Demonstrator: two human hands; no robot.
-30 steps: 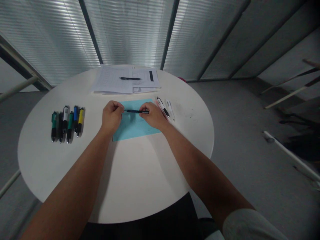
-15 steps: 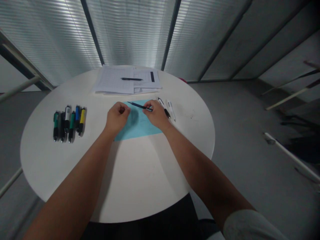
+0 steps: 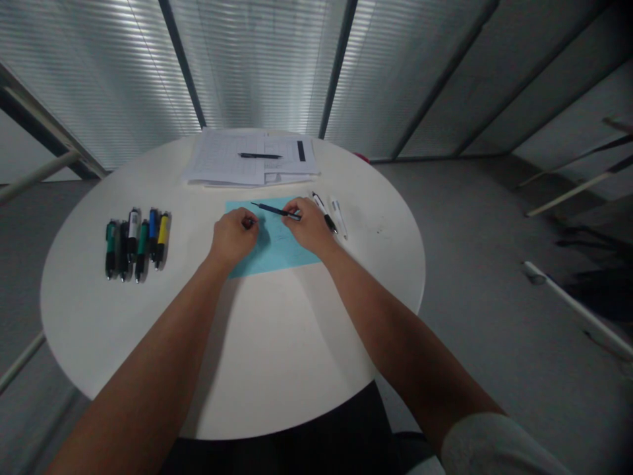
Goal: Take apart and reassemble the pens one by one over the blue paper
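My right hand [image 3: 307, 223] is closed on the rear end of a slim dark pen [image 3: 274, 210], whose thin point is aimed left and slightly up. Beneath both hands lies a light-blue sheet [image 3: 277, 254] with faint writing on it. My left hand [image 3: 233, 234] is closed over the sheet's left side, thumb and fingers pinched together. A small dark bit shows at its fingertips, too little to name. The pen's point is just above those fingertips, apart from them. Right of my right hand lie a black-and-white pen [image 3: 324, 211] and a white pen [image 3: 339, 218].
Several thick pens [image 3: 142, 247] in green, black, white, blue and yellow lie side by side on the left of the round white table [image 3: 257, 343]. Stacked papers [image 3: 222, 158] with a black pen [image 3: 260, 156] on them lie at the far edge, near glass panels with blinds.
My left hand has turned and dropped slightly, uncovering the sheet's upper left corner and a small dark bit at its fingertips. The right hand and its pen have barely moved.
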